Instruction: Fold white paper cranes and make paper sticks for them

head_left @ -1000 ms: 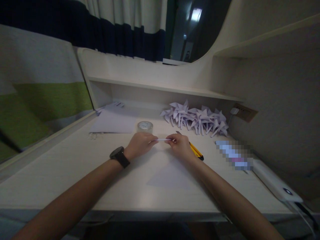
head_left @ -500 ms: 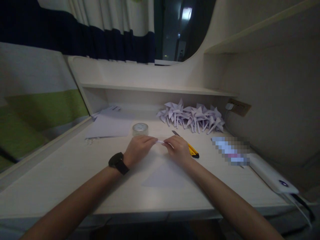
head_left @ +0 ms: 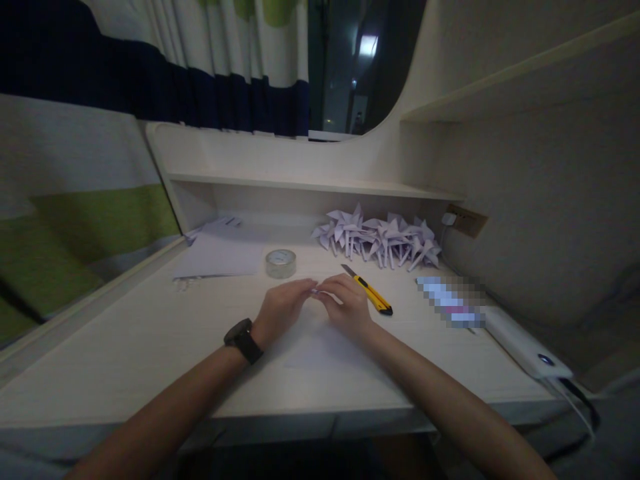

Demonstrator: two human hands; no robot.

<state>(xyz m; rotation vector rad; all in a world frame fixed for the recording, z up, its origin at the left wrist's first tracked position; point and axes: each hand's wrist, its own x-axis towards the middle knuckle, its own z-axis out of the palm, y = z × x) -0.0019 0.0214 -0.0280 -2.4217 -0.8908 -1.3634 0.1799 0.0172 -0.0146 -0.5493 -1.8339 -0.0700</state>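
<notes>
My left hand (head_left: 283, 308), with a black watch on the wrist, pinches a slim white paper roll (head_left: 315, 291). Its fingertips meet those of my right hand (head_left: 349, 305), which is closed on the same roll. Only a small bit of the roll shows between the fingers. Below my hands a white sheet of paper (head_left: 323, 353) lies flat on the desk, partly covered by the right hand and forearm. A yellow utility knife (head_left: 373, 295) with its blade out rests just right of my right hand. Behind my left hand sits a roll of clear tape (head_left: 281, 265).
Several white paper pinwheels (head_left: 387, 239) are heaped at the back under the shelf (head_left: 310, 183). A stack of white paper (head_left: 220, 253) lies at the back left. To the right are a pixelated flat object (head_left: 450, 303), a white elongated device (head_left: 525, 343) with cables, and a wall socket (head_left: 470, 221).
My hands have drawn together, so less of the paper roll shows between them. The view has shifted slightly, and the tape and knife are less covered by my hands.
</notes>
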